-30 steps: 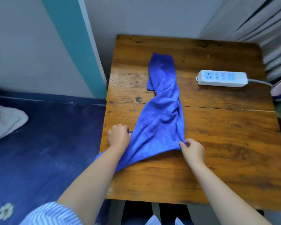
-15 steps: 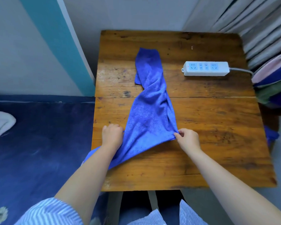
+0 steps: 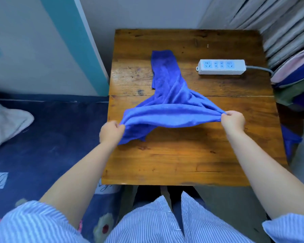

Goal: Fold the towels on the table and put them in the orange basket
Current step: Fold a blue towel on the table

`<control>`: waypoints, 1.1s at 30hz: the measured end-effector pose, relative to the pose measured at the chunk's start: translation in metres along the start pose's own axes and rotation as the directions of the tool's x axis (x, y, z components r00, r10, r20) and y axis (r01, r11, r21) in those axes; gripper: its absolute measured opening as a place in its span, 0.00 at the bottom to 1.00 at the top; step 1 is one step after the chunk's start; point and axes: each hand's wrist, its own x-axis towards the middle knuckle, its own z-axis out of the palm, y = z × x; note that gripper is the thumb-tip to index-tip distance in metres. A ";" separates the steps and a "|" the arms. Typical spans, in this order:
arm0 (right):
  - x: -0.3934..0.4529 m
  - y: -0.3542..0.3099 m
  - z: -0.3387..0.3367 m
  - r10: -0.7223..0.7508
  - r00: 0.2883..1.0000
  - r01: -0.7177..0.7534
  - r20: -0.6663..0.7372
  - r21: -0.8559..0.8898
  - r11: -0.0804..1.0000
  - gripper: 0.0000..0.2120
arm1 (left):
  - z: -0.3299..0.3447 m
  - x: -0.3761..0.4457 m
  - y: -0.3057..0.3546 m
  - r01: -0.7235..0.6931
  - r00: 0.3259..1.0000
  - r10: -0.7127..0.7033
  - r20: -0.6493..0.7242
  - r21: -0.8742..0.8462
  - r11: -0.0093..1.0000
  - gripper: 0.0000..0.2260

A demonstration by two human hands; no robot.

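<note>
A blue towel [image 3: 170, 106] lies twisted on the wooden table [image 3: 182, 160]. Its far end rests flat near the back of the table. Its near edge is stretched wide and lifted a little above the wood. My left hand [image 3: 111, 131] grips the left corner at the table's left edge. My right hand [image 3: 232, 119] pinches the right corner over the table's right half. The orange basket is not in view.
A white power strip [image 3: 221, 67] with a grey cable lies at the back right of the table. Stacked fabrics [image 3: 295, 74] sit to the right. A blue cloth [image 3: 290, 139] hangs by the right edge. A dark blue bed [image 3: 47, 137] with a white cloth [image 3: 5, 123] lies left.
Both hands have moved apart, my left hand to the left and my right hand to the right. The towel's near edge is now pulled wide and raised.
</note>
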 end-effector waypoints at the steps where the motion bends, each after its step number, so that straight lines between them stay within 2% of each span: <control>1: -0.002 0.006 0.004 0.044 0.995 -0.039 0.085 -0.051 0.998 0.12 | 0.008 -0.008 -0.003 -0.013 0.982 -0.015 0.189 0.146 0.989 0.08; 3: -0.010 0.022 0.018 0.132 0.947 -0.062 0.292 -0.236 0.970 0.12 | 0.023 -0.020 -0.011 -0.110 0.895 -0.077 0.439 0.385 0.916 0.14; 5: -0.021 0.043 0.029 0.174 0.906 -0.023 0.385 -0.367 0.930 0.10 | 0.033 -0.026 -0.014 -0.224 0.841 -0.153 0.519 0.591 0.775 0.12; 6: -0.025 0.053 0.032 0.194 0.894 -0.032 0.403 -0.375 0.927 0.11 | 0.034 -0.028 -0.011 -0.259 0.810 -0.227 0.541 0.677 0.689 0.11; 7: -0.029 0.062 0.035 0.215 0.888 -0.061 0.407 -0.358 0.932 0.11 | 0.034 -0.026 -0.009 -0.269 0.772 -0.300 0.560 0.716 0.644 0.12; 8: -0.031 0.069 0.036 0.217 0.892 -0.081 0.397 -0.332 0.940 0.11 | 0.031 -0.023 -0.005 -0.266 0.751 -0.324 0.575 0.713 0.649 0.12; 9: -0.033 0.075 0.036 0.213 0.898 -0.092 0.386 -0.308 0.947 0.10 | 0.028 -0.017 -0.001 -0.238 0.769 -0.297 0.566 0.685 0.688 0.11; 10: -0.034 0.077 0.036 0.207 0.904 -0.105 0.374 -0.276 0.955 0.09 | 0.027 -0.010 0.004 -0.200 0.814 -0.243 0.528 0.647 0.736 0.08; 13: -0.034 0.076 0.037 0.144 0.933 -0.096 0.330 -0.157 0.983 0.08 | 0.026 0.004 0.018 -0.074 0.959 -0.084 0.270 0.525 0.848 0.06; 15: -0.032 0.074 0.039 0.098 0.943 -0.068 0.319 -0.103 0.992 0.08 | 0.032 0.013 0.024 -0.034 0.985 -0.052 0.165 0.481 0.876 0.10; 19: -0.031 0.077 0.043 0.104 0.937 -0.095 0.333 -0.042 0.995 0.09 | 0.039 0.026 0.017 0.073 0.955 -0.165 0.248 0.341 0.937 0.10; 24: -0.033 0.083 0.037 0.177 0.930 -0.222 0.323 0.106 0.969 0.07 | 0.035 0.032 0.010 0.172 0.941 -0.206 0.269 0.144 0.974 0.05; 28: -0.033 0.078 0.022 0.290 0.905 -0.365 0.311 0.217 0.905 0.08 | 0.011 0.035 0.019 0.209 0.904 -0.279 0.323 0.234 0.949 0.14; 29: -0.032 0.075 0.019 0.303 0.904 -0.376 0.302 0.224 0.899 0.09 | 0.006 0.035 0.022 0.215 0.894 -0.271 0.357 0.188 0.958 0.12; 31: -0.031 0.065 0.014 0.302 0.912 -0.374 0.278 0.258 0.891 0.10 | -0.008 0.033 0.031 0.238 0.886 -0.206 0.415 -0.027 0.971 0.09; 33: -0.030 0.050 0.010 0.288 0.918 -0.369 0.273 0.317 0.874 0.11 | -0.021 0.031 0.041 0.234 0.906 -0.133 0.401 -0.214 0.948 0.12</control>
